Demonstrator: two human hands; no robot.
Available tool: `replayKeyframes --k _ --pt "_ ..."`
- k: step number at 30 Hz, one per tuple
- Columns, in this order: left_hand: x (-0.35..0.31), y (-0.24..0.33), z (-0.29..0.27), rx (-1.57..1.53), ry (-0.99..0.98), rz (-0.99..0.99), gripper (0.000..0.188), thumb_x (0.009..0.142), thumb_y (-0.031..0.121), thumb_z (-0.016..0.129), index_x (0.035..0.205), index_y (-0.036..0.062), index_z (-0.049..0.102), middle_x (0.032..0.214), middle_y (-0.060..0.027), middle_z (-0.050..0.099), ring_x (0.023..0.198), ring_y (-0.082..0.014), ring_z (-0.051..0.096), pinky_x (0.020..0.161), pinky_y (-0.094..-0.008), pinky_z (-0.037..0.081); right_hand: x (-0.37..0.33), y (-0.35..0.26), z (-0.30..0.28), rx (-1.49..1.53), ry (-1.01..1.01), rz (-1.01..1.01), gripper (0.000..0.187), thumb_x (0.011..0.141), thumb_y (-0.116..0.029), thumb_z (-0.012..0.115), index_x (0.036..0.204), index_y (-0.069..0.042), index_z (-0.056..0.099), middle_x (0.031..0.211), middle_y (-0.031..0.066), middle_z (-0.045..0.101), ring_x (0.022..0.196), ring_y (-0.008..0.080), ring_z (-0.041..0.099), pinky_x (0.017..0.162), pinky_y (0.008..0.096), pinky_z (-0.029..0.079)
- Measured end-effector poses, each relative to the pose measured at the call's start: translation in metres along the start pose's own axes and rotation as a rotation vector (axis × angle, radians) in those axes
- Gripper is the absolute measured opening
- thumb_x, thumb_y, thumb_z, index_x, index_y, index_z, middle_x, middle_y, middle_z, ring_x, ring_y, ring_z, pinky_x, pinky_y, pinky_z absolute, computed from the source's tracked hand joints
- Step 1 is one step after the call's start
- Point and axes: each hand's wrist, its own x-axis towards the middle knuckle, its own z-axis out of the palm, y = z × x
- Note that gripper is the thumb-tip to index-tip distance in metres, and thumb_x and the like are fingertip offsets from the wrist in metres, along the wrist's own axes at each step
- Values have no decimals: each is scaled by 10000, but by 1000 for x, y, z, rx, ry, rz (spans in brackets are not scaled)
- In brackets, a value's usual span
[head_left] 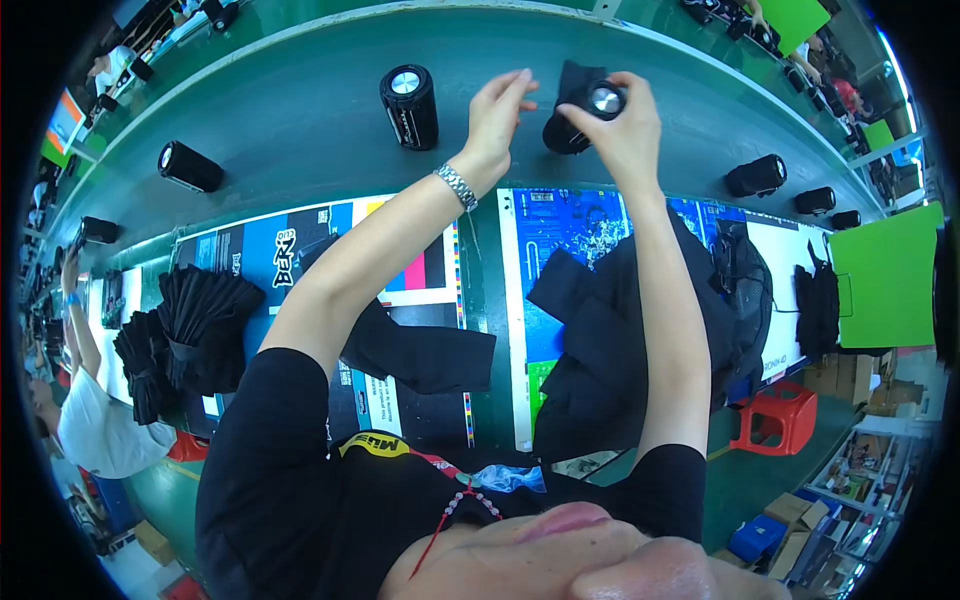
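Observation:
My right hand [634,130] grips a black cylindrical speaker [606,98] on the green bench, thumb on one side and fingers on the other. A silver disc shows on the speaker's top end. Black cloth [578,76] stands up against the speaker's far left side; how far it wraps round cannot be made out. To the left, my left hand [493,122] is in the air with fingers stretched out and nothing in them, apart from the speaker. Another black speaker [410,108] with a silver top stands upright left of my left hand.
More black speakers [190,167] [756,176] lie along the bench at both sides. Nearer me are printed sheets [575,215], a heap of black cloth pieces [605,320], and bundled black cloth [205,320]. A red stool [775,420] stands at right; a co-worker [105,425] is at left.

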Motion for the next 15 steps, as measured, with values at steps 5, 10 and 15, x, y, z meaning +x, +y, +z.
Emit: replayKeyframes --k 5,10,15 --pt "28 10 6 264 -257 307 334 893 256 628 1148 42 653 1028 -37 671 792 -74 517 658 -206 392 -17 8 25 34 -66 -66 623 613 -331 862 1063 -9 576 1016 146 613 960 312 569 835 392 468" --pt "55 4 16 584 -367 -90 283 882 271 609 1065 72 692 794 20 603 667 -63 476 625 -212 402 -23 29 24 187 84 42 488 691 -293 823 1037 -29 602 990 127 605 1011 309 554 889 370 451" --pt "75 7 13 646 -438 -11 239 881 264 614 985 64 693 724 44 584 585 -47 456 549 -195 379 -29 34 39 797 -49 545 631 708 -320 822 1110 76 540 1105 158 565 1018 206 569 874 286 460"
